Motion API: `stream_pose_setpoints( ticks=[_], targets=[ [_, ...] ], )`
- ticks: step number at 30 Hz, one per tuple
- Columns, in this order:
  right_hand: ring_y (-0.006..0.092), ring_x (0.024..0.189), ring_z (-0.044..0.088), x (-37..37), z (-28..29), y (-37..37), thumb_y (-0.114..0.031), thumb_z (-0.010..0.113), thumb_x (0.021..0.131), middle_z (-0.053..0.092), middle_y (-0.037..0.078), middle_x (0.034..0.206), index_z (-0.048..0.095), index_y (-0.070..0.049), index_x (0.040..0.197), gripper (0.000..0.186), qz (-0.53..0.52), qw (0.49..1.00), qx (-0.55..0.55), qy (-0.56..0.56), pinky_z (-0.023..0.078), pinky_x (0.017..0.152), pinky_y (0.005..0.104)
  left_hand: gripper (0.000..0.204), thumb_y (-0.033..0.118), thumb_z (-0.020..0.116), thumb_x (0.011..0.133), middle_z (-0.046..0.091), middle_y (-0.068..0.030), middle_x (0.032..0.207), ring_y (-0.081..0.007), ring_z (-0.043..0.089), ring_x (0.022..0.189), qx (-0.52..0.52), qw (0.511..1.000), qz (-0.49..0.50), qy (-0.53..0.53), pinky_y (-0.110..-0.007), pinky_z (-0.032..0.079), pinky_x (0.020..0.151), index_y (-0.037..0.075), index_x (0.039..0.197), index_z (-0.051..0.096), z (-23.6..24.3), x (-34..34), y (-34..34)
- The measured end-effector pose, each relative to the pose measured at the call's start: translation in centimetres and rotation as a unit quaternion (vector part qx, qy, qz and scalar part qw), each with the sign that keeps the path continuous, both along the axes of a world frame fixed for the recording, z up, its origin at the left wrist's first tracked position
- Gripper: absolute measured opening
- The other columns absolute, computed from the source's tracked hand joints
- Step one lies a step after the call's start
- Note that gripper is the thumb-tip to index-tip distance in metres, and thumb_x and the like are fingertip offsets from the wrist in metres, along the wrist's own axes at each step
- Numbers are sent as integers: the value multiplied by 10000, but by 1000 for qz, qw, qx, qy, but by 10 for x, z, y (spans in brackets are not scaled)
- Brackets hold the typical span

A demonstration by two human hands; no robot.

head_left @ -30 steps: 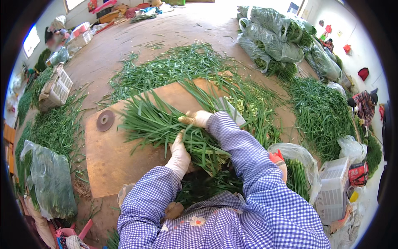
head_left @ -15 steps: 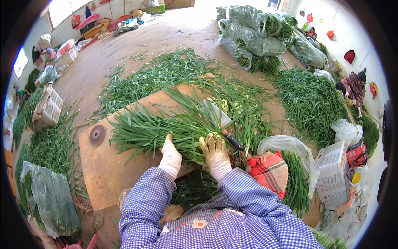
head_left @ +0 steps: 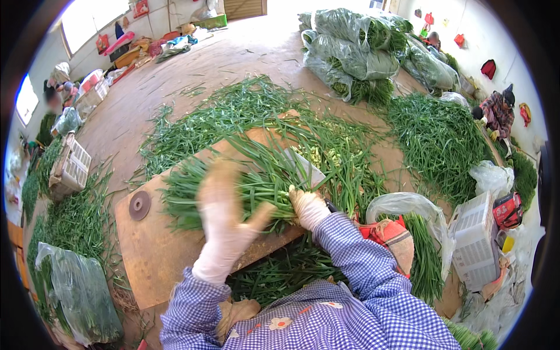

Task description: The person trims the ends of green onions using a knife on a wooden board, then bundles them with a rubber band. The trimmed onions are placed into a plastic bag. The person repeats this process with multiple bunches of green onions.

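A loose bundle of garlic chives [head_left: 256, 181] lies across a brown board [head_left: 140, 256], leaves to the left and pale stem ends to the right. My right hand [head_left: 309, 207], in a stained pale glove, is closed at the stem ends. Its fingertips are partly hidden. My left hand [head_left: 224, 210], in a similar glove, is raised over the leaves, blurred, with the thumb spread from the fingers and nothing in it. Just beyond my right hand lies a knife with a broad blade [head_left: 307, 168]. Its dark handle is mostly hidden behind that hand.
A brown disc [head_left: 139, 205] sits on the board's left end. Loose leaves [head_left: 221, 111] lie beyond it. Bagged bundles [head_left: 356, 55] are stacked at the far right. A red plaid cloth [head_left: 382, 236] and a white crate [head_left: 469, 242] are on my right. A co-worker [head_left: 500, 114] crouches farther right.
My left hand has lifted off the bundle and swung up over the leaves, thumb apart. My right hand has gone from lying spread on the stems to closed at their ends.
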State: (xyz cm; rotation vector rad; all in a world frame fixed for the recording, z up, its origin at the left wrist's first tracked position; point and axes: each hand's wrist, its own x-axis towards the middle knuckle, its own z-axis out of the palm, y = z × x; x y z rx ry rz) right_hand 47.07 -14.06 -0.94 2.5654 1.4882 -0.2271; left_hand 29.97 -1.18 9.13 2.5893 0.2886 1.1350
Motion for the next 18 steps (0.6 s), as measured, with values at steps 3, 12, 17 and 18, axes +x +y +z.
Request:
stream_pose_setpoints(
  ticks=[3, 12, 17, 18],
  targets=[
    [234, 745, 666, -19, -16, 2, -115, 510, 882, 635, 129, 906, 340, 90, 1339, 529, -4, 998, 66, 8, 549, 599, 332, 1088, 502, 777, 631, 210, -231, 1508, -391, 170, 1412, 164, 930, -170, 281, -549, 120, 1137, 63, 1465, 234, -36, 46, -10],
    [159, 886, 641, 29, -7, -40, -215, 676, 874, 685, 101, 1015, 601, -1, 1186, 385, -199, 736, 443, 472, 521, 772, 281, 1042, 399, 808, 500, 474, -171, 1292, -349, 440, 1219, 126, 896, -203, 375, -445, 386, 955, 18, 1369, 378, -95, 74, 26],
    [116, 721, 620, 75, -29, -34, -199, 588, 939, 693, 73, 865, 650, -2, 1071, 245, -368, 624, 471, 504, 499, 626, 253, 931, 398, 782, 536, 485, -141, 1257, -318, 450, 1194, 152, 917, -160, 334, -430, 396, 921, 27, 1318, 439, -108, 49, 12],
    [130, 733, 629, 76, -35, -24, -221, 584, 941, 697, 84, 868, 648, 0, 1077, 267, -355, 644, 457, 500, 505, 646, 267, 908, 412, 773, 557, 487, -138, 1248, -315, 452, 1191, 146, 923, -154, 320, -428, 395, 916, 33, 1314, 443, -111, 45, 11]
  ],
)
